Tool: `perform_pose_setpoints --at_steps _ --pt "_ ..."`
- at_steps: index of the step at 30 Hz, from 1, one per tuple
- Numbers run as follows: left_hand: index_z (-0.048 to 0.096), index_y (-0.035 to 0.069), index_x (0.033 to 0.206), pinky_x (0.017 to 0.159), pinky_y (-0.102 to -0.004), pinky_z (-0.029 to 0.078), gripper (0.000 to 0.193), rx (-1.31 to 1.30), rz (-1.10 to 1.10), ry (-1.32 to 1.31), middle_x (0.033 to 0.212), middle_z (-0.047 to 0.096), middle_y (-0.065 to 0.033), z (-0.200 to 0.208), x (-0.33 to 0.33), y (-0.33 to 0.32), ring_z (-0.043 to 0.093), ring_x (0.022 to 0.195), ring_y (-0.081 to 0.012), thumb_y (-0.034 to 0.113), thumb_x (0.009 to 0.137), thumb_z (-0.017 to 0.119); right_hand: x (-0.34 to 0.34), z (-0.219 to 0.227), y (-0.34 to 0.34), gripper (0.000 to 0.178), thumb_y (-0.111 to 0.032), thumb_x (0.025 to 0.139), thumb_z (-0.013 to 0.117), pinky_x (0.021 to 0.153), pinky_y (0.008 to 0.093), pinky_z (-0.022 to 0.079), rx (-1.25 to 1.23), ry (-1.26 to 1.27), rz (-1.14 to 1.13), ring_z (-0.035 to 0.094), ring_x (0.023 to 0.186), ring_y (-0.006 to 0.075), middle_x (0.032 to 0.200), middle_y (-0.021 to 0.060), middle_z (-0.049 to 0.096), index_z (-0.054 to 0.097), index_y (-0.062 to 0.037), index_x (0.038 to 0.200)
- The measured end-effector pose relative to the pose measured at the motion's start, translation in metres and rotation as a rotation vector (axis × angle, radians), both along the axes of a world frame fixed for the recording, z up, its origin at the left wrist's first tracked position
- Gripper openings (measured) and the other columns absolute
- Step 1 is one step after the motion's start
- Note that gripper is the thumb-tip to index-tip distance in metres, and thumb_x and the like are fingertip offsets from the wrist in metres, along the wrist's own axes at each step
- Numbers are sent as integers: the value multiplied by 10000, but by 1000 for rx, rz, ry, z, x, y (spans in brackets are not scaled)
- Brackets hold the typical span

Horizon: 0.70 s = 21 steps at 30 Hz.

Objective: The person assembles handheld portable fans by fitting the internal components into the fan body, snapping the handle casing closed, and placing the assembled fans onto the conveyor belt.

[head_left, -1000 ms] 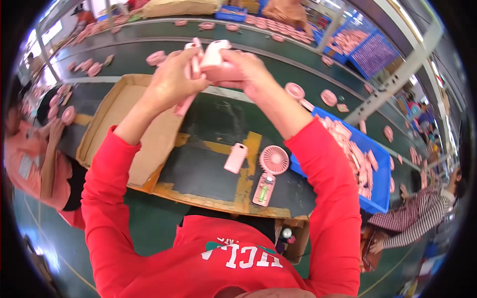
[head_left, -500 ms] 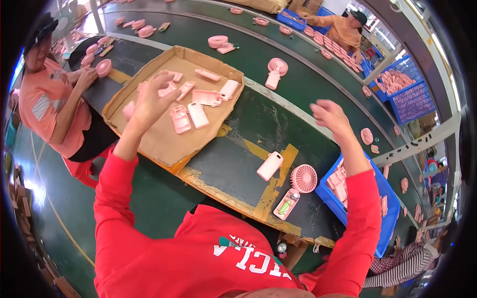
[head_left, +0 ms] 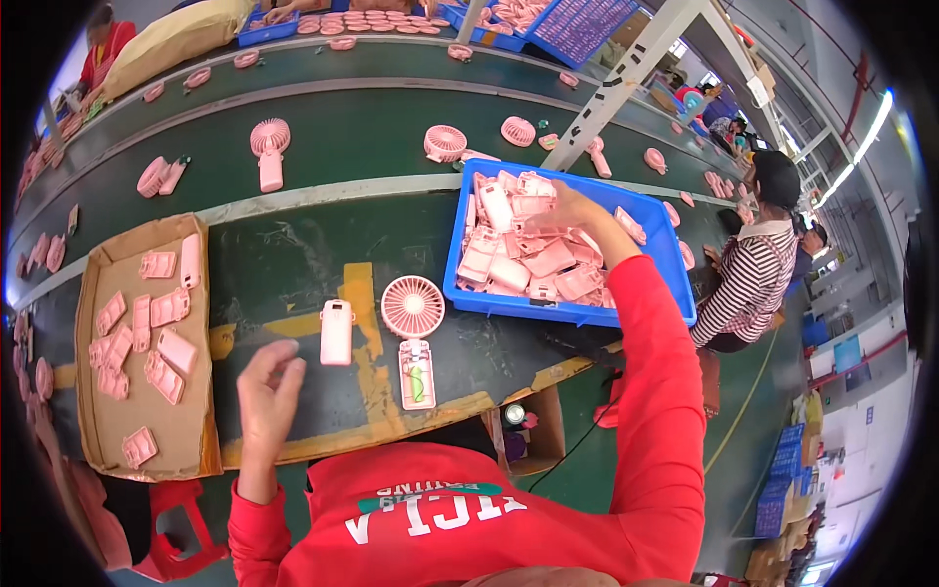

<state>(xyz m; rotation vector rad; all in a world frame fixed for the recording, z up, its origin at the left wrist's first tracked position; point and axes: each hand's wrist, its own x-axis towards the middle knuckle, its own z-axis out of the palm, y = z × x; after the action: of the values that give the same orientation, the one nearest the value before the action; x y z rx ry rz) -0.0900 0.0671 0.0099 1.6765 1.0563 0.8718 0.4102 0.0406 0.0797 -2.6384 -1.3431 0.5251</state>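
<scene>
My left hand (head_left: 266,396) hovers over the table's front part with thumb and fingers apart, holding nothing. Just right of it lies a closed pink handle casing (head_left: 336,333). Beside that casing rests a pink handheld fan (head_left: 412,307) whose handle stands open, showing a green piece and small parts inside. My right hand (head_left: 567,207) reaches into a blue bin (head_left: 626,315) heaped with pink plastic handle shells (head_left: 546,257). Its fingers blend in among the shells, so I cannot tell whether they grip one.
At the left is a shallow cardboard tray (head_left: 210,430) with several pink shells. Beyond the table runs a green conveyor (head_left: 342,137) carrying fans and round fan parts. A white metal post (head_left: 626,78) rises behind the bin. A person in stripes (head_left: 758,264) sits at the right.
My view has swung to the right. The left hand has left the space over the cardboard tray for the bare table, and the right hand has moved into the blue bin.
</scene>
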Motion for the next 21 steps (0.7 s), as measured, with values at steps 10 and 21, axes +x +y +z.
perform_pose_setpoints --at_steps 10,21 --pt "623 -67 980 698 -224 480 182 -44 -63 51 947 644 -79 -13 23 -11 592 772 -102 25 823 611 19 -24 10 1327 -515 476 864 1088 358 293 39 -10 -10 339 1325 352 1419 278 316 139 54 1431" --pt "630 -55 936 667 -238 477 149 -75 -174 54 870 637 -70 -20 51 -24 576 712 -93 48 830 614 15 -21 0 1032 -497 537 831 991 391 395 -130 -3 45 491 1192 334 1291 219 493 406 8 1330"
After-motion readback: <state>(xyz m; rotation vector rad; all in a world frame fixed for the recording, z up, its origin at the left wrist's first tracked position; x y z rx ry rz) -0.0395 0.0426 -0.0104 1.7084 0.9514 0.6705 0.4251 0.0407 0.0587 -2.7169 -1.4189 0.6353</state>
